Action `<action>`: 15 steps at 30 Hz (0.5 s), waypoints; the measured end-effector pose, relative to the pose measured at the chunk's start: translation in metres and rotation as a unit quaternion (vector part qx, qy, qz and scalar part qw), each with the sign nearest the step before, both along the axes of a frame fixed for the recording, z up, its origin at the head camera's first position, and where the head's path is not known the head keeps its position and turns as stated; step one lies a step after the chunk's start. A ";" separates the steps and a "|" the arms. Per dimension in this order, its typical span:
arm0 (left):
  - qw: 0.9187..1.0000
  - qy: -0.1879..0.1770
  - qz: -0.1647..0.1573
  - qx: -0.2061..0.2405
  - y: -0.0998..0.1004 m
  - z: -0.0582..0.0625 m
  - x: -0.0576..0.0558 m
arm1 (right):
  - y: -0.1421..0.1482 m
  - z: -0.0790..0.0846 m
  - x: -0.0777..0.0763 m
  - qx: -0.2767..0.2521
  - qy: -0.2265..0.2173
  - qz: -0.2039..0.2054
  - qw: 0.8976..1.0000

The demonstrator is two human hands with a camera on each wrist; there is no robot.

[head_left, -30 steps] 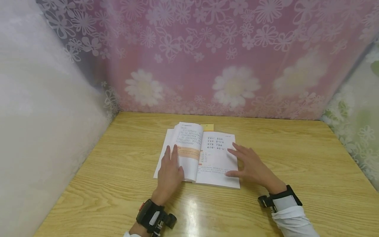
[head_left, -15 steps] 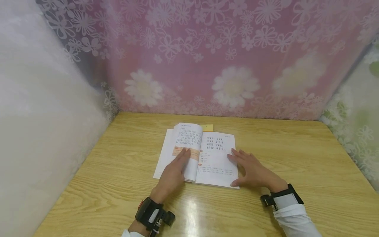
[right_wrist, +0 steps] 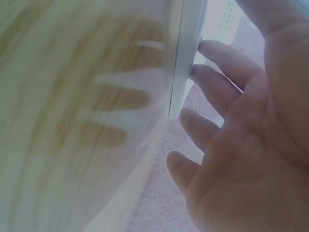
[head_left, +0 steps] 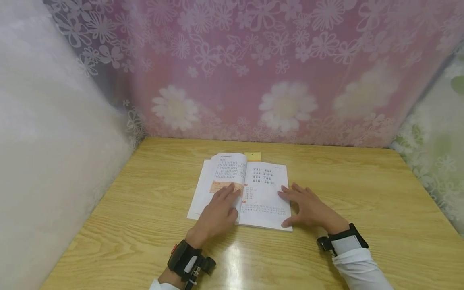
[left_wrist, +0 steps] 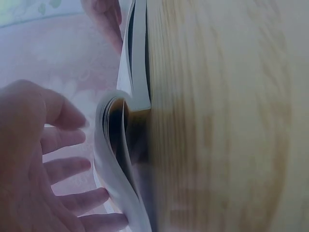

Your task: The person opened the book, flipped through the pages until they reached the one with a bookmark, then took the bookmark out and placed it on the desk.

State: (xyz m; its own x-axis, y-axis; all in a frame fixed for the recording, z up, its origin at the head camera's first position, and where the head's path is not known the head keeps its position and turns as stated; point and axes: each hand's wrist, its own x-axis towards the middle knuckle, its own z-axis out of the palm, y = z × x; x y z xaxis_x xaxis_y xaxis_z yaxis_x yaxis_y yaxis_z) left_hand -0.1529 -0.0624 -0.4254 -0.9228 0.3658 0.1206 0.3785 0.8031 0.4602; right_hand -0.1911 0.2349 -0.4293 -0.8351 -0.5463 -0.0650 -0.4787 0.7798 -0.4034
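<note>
Book (head_left: 253,199) open on table (head_left: 362,189); left hand (head_left: 217,215) at seven o'clock, right hand (head_left: 309,207) at three, both relaxed, touching paper.

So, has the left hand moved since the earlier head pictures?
Yes, the left hand has moved rightward across the open book, toward its spine.

The person's left hand (head_left: 215,217) and right hand (head_left: 308,207) are bare. The left wrist wears a chunky black wristband (head_left: 178,257) with a small red tab (head_left: 174,249), a pale oblong patch (head_left: 190,264) and a rounded black camera (head_left: 208,265). A white cuff (head_left: 163,285) shows below. The right wrist has a black strap (head_left: 358,235), a pale panel (head_left: 345,246), a stubby dark camera (head_left: 324,243) and a white sleeve (head_left: 359,266) bunched in soft folds.
</note>
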 end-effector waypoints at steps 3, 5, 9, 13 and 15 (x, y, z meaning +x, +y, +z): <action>1.000 -0.003 -0.006 -0.007 0.002 0.002 0.001 | -0.001 -0.002 -0.001 0.002 -0.001 -0.003 1.000; 1.000 -0.002 -0.007 -0.015 0.002 0.002 0.001 | -0.001 -0.002 -0.002 0.002 0.003 0.001 1.000; 1.000 0.006 -0.010 -0.027 0.002 0.002 0.000 | 0.000 -0.002 -0.005 -0.001 0.008 0.021 1.000; 0.999 0.011 -0.019 -0.031 0.002 0.001 -0.001 | 0.000 -0.002 -0.008 -0.003 -0.004 0.043 0.999; 0.999 0.012 -0.021 -0.033 0.002 0.001 -0.002 | -0.001 -0.001 -0.008 -0.003 -0.009 0.049 0.999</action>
